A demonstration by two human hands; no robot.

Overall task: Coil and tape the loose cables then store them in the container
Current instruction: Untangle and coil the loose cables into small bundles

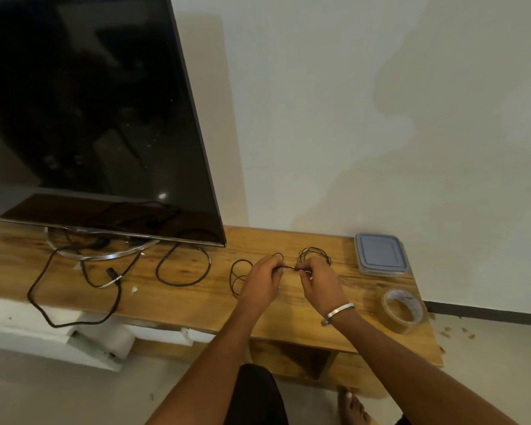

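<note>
A thin black cable [314, 252] lies in loose loops on the wooden table [196, 296], with more of its loops [239, 273] to the left of my hands. My left hand [262, 280] pinches a stretch of it. My right hand [318, 282] pinches the same cable at a small coloured plug end, close to the left hand. A thicker black cable [183, 265] forms a loop further left. The clear container with a grey-blue lid [380, 254] sits closed at the table's back right. A roll of clear tape [403, 309] stands near the right front edge.
A large dark television [89, 118] on a curved metal stand [105, 256] fills the left. Another black power cable [74, 289] trails over the table's front edge onto white foam blocks [98, 335]. A wall rises behind. My foot [354, 406] is on the floor below.
</note>
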